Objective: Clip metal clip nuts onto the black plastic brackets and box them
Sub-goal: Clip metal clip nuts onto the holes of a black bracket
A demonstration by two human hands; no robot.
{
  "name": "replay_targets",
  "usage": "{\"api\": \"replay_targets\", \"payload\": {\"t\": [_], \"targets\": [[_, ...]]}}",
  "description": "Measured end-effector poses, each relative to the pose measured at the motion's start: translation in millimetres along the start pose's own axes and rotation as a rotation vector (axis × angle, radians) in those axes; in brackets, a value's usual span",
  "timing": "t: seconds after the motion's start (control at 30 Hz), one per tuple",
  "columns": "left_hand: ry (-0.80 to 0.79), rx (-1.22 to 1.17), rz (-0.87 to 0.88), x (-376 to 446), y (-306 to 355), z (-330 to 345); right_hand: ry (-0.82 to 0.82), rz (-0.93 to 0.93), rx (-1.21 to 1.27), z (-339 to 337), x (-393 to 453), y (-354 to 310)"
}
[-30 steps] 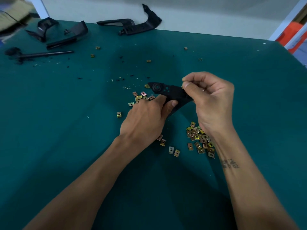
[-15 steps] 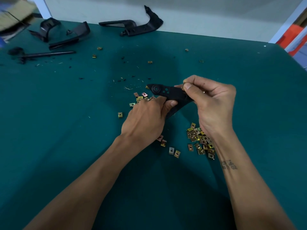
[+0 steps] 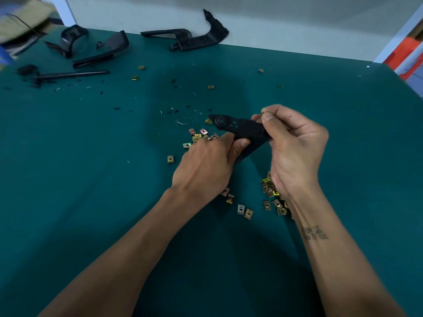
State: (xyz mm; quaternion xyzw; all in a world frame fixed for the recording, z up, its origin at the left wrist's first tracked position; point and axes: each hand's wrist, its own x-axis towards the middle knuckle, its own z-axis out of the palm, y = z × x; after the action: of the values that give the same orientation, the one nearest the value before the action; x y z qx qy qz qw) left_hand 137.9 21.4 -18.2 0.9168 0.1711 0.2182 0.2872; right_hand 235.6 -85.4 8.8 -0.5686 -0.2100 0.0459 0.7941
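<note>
My left hand (image 3: 206, 165) grips the bracket (image 3: 240, 129) from below at table (image 3: 68, 179) centre; my right hand (image 3: 295, 145), at three o'clock, pinches its end. Light, stiff plastic, I judge: hold the edges.

Both forearms reach forward and converge. The left hand (image 3: 206, 165) lies back-up, its fingers and thumb curled round the lower edge of a black bracket (image 3: 238, 129). The right hand (image 3: 295, 147), just beside it, pinches the bracket's other end between thumb and curled fingers.
</note>
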Motion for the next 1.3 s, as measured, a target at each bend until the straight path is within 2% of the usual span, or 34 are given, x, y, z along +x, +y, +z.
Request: {"api": "replay_targets", "payload": {"t": [0.37,0.73,0.9,1.07,1.3], "targets": [[-0.005,-0.011,0.010,0,-2,0,-0.111,-0.129,-0.245,-9,4,-6],[0.027,-0.055,0.018,0,-7,3,-0.029,-0.115,-0.190,-8,-1,-5],[0.036,-0.044,0.026,1,-6,3,-0.054,-0.131,-0.200,-7,-4,0],[0.037,-0.043,0.025,1,-8,3,-0.051,-0.056,-0.101,-4,-6,-4],[0.049,-0.196,0.009,3,-12,-1,-0.086,-0.042,-0.069,-1,-5,-3]]}}
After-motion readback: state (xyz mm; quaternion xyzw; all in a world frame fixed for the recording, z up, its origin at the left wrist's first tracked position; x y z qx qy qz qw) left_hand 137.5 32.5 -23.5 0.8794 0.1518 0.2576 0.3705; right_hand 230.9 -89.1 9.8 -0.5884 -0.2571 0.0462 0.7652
